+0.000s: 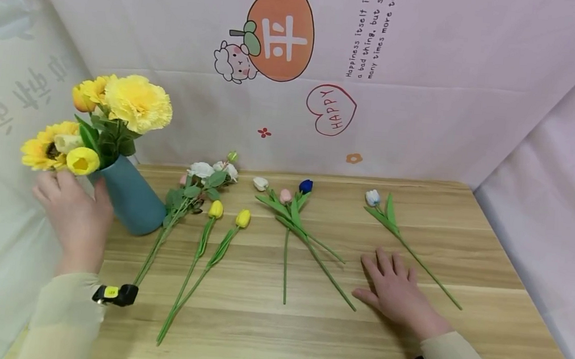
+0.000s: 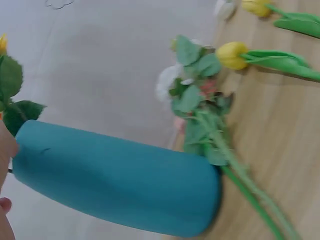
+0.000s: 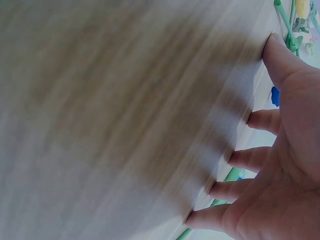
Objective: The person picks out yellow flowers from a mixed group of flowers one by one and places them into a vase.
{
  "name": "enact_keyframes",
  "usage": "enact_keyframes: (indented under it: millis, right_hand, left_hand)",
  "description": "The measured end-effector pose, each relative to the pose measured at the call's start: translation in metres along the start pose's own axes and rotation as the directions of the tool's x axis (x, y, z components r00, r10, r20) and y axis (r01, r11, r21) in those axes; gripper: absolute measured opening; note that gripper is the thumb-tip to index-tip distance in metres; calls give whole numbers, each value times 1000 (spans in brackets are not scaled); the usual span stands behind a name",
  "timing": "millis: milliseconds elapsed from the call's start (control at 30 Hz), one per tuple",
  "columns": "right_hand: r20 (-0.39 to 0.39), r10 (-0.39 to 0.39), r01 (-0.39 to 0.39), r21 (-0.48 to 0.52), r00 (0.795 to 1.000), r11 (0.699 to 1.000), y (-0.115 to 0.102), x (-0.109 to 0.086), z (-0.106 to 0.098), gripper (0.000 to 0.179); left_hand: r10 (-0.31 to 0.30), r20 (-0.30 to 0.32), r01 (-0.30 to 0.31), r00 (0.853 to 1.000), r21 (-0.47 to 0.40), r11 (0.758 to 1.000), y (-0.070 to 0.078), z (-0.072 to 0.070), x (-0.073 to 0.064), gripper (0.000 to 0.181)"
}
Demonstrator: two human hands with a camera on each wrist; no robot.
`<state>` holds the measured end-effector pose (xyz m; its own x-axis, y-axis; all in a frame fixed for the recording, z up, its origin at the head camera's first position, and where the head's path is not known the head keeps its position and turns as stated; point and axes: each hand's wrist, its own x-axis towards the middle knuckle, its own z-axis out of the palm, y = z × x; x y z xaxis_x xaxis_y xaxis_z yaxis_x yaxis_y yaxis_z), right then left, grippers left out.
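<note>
In the head view my left hand [image 1: 75,221] is up at the mouth of a blue-green vase [image 1: 134,197], just under a sunflower [image 1: 46,147] and a yellow tulip [image 1: 83,161]. Its thumb lies by the rim, while the blooms hide the fingertips; I cannot tell whether they pinch a stem. A large yellow carnation-like bloom [image 1: 137,103] and leaves also stand in the vase. My right hand [image 1: 396,289] rests palm down on the wooden table, fingers spread and holding nothing. Beyond it lies a white-and-blue tulip [image 1: 373,198].
Right of the vase lie white roses [image 1: 201,170] on leafy stems, then two yellow tulips [image 1: 216,210]. Mid-table, a white tulip [image 1: 260,184], a pink tulip [image 1: 285,196] and a dark blue tulip [image 1: 305,187] lie with stems crossing. A printed cloth [image 1: 425,129] hangs behind the table [image 1: 304,340].
</note>
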<state>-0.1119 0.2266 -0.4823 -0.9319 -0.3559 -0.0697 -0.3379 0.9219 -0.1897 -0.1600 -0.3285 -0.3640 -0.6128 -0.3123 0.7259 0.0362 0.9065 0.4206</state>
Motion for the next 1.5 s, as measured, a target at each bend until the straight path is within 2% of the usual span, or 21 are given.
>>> enact_keyframes:
  millis: [67, 167, 233, 300, 400, 433, 500, 600, 700, 800, 867, 933, 1000, 1100, 1267, 1367, 1500]
  right_hand:
    - [4, 3, -3, 4, 1000, 1000, 0, 0, 0, 77]
    - [8, 5, -5, 6, 1000, 1000, 1, 0, 0, 77]
    - [10, 7, -7, 9, 1000, 1000, 0, 0, 0, 77]
    - [15, 9, -9, 13, 1000, 1000, 1, 0, 0, 78]
    - [18, 10, -10, 22, 1000, 1000, 0, 1, 0, 77]
    - [19, 10, -10, 22, 1000, 1000, 0, 1, 0, 77]
    - [17, 8, -8, 20, 1000, 1000, 0, 1, 0, 77]
    - [11, 6, -6, 13, 1000, 1000, 0, 1, 1, 77]
    - [4, 3, -3, 9, 1000, 1000, 0, 1, 2, 77]
    - [6, 7, -7, 11, 1000, 1000, 0, 0, 2, 77]
    - [3, 8, -8, 10, 1000, 1000, -1, 0, 1, 76]
    - [-1, 7, -7, 7, 1000, 1000, -1, 0, 1, 76]
    - [-4, 5, -5, 4, 1000, 1000, 0, 0, 1, 77]
    - [-8, 5, -5, -1, 1000, 1000, 0, 0, 1, 77]
    - [-13, 2, -2, -12, 1000, 1000, 0, -1, 2, 77]
    - [-14, -3, 3, -15, 1000, 1000, 0, -1, 3, 77]
    - [-17, -3, 3, -13, 1000, 1000, 0, -1, 3, 76]
  left_hand:
    - [4, 6, -4, 1000, -23, 1000, 2, 3, -12, 29]
    - [108, 60, -107, 992, -29, 994, 7, 10, -31, 25]
    - [196, 121, -192, 973, -41, 980, 12, 16, -42, 21]
    - [283, 170, -278, 944, -57, 959, 19, 24, -54, 17]
    - [399, 237, -390, 886, -85, 917, 28, 36, -70, 12]
    - [419, 269, -411, 867, -89, 907, 32, 39, -76, 11]
    - [418, 364, -413, 832, -98, 906, 38, 43, -87, 11]
    - [361, 529, -369, 768, -96, 924, 50, 45, -101, 11]
    - [284, 676, -336, 680, -57, 940, 57, 47, -112, 13]
    - [210, 775, -322, 596, -9, 947, 61, 49, -120, 16]
    - [161, 817, -307, 554, 20, 951, 62, 50, -124, 20]
    - [117, 843, -286, 525, 45, 957, 62, 50, -127, 25]
    - [90, 857, -268, 507, 57, 962, 62, 50, -129, 27]
    - [67, 869, -239, 490, 61, 969, 64, 50, -130, 27]
    - [51, 872, -207, 486, 58, 977, 65, 51, -129, 24]
    - [67, 862, -209, 503, 46, 977, 65, 50, -129, 24]
    - [125, 830, -236, 543, 7, 972, 67, 49, -127, 20]
